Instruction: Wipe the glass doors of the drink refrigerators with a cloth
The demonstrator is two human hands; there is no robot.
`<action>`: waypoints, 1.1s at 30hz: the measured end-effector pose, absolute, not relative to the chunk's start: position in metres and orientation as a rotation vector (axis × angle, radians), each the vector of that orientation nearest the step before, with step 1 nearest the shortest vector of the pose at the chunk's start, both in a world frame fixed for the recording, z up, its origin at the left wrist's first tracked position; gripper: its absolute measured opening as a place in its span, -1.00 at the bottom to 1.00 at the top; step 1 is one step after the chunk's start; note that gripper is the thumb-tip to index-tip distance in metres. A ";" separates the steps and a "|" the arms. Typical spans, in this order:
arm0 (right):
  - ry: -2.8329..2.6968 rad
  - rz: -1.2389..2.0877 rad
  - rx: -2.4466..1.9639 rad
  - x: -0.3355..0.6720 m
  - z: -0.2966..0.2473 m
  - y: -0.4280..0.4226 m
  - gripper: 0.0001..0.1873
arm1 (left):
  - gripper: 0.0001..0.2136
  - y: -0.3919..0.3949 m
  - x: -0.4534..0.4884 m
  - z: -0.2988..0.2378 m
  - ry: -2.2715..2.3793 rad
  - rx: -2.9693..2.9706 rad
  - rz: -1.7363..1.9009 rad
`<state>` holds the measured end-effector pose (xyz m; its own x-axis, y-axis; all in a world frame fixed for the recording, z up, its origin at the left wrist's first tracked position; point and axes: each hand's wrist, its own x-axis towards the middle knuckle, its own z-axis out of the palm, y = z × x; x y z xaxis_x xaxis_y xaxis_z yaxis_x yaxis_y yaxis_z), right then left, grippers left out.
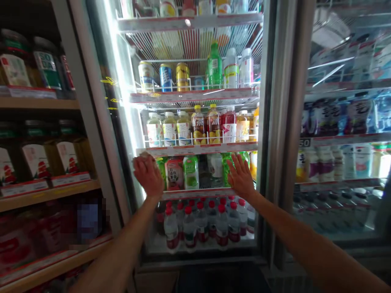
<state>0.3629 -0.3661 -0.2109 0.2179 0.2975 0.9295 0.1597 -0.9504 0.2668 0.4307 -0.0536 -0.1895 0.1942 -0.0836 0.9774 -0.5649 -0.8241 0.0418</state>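
Observation:
I face a lit drinks fridge (195,97) with wire shelves of bottles and cans. My left hand (148,176) is raised at the left end of the third shelf, beside a pink-labelled bottle (174,174). Its fingers curl over something pale that I cannot make out. My right hand (241,177) is open with fingers spread, held in front of the green bottles (227,169) at the right of the same shelf. Red-capped water bottles (201,224) stand on the bottom shelf below both hands.
The fridge's glass door (100,122) stands at the left edge of the opening. A second fridge (342,142) with a closed, reflecting door is on the right. Wooden shelves (45,191) with jars and bottles run along the left.

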 end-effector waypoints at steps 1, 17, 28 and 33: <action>0.439 1.856 2.366 0.363 -0.211 -0.365 -0.24 | -0.56 -0.062 0.428 -0.191 -0.664 2.085 1.674; 0.392 1.862 2.362 0.361 -0.214 -0.361 -0.29 | -0.66 -0.105 0.422 -0.200 -1.033 2.133 1.857; 0.358 1.862 2.448 0.362 -0.218 -0.358 -0.29 | -0.62 -0.080 0.425 -0.185 -0.745 2.151 1.915; 0.381 1.800 2.403 0.360 -0.216 -0.364 -0.31 | -0.62 -0.093 0.421 -0.179 -1.198 2.165 1.924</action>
